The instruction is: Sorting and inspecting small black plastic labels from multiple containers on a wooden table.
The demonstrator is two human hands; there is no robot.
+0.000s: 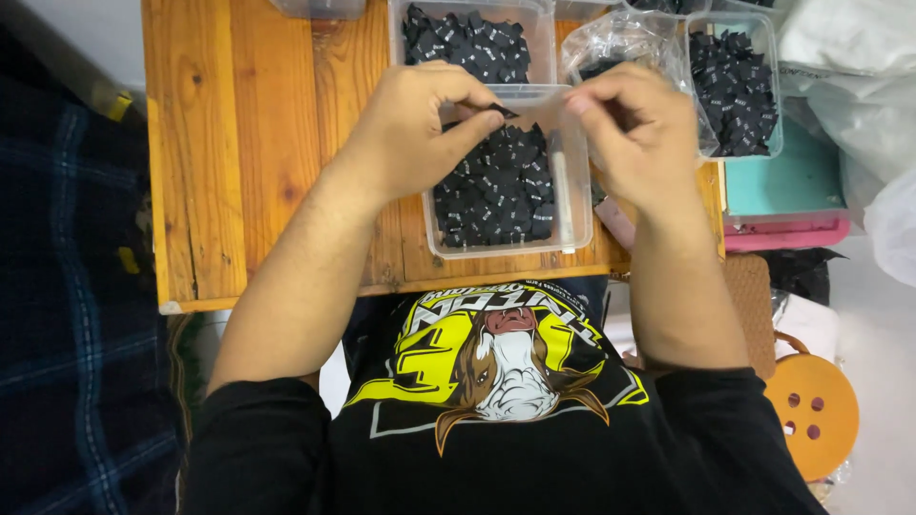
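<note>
Left hand [420,124] pinching small black label [503,112] above clear tray [572,205] of black labels; right hand [634,129] clenched, contents unclear; wooden surface [239,143] beneath

light: bright, even, from above | shadows: soft, faint, beneath left hand [420,129] and right hand [634,133] on table [248,143] | glare: mild on plastic bag [620,43] just beyond right hand | focus: sharp centre, fingertips slightly blurred | edges: slight wide-angle bending
</note>
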